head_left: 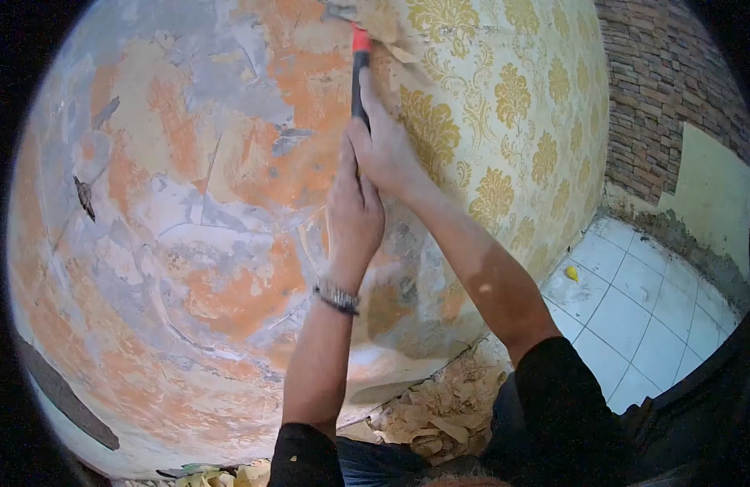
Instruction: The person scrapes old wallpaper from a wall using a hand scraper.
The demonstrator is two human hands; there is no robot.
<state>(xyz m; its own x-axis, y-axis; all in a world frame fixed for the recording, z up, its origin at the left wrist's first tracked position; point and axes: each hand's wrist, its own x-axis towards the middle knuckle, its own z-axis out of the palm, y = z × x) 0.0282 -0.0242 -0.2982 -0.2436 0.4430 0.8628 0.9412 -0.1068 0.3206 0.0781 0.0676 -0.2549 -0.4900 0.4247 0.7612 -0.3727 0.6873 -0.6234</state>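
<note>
A scraper (359, 61) with a black and red handle points up the wall, its metal head blurred against the edge of torn wallpaper. My right hand (383, 150) is closed round the middle of the handle. Below it, my left hand (355, 213) is wrapped round the handle's lower end, with a metal watch (337, 299) on the wrist. Gold-patterned wallpaper (511, 96) covers the wall to the right of the tool. To the left, the bare wall (229, 174) shows patchy orange, grey and white. A loose flap of paper (401, 53) sticks out beside the scraper head.
Torn paper scraps (440, 410) lie heaped at the foot of the wall. White floor tiles (622, 296) stretch to the right, with a small yellow object (571, 273) on them. Brick-patterned covering (655, 89) is on the adjoining wall at the far right.
</note>
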